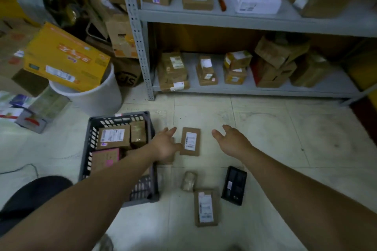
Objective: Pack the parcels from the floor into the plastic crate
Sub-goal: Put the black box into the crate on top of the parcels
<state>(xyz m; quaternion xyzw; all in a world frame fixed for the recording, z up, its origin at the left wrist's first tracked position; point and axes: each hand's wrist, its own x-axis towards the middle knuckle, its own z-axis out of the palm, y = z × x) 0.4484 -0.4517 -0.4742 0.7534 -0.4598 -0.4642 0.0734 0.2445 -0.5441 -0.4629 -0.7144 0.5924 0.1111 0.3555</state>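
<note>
Both hands are released, empty: left grip (166,144) and right grip (232,141) flank the flat brown cardboard parcel (190,141) on the floor, beside the grey plastic crate (89,138). Probably light and stiff; pinch its long edges.

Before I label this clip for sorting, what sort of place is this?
Probably a parcel storeroom or small courier depot. Grey metal shelving holds labelled cardboard boxes, a plastic crate on the tiled floor is part-filled with parcels, and more lie loose, such as a labelled brown parcel between both open hands.
</note>
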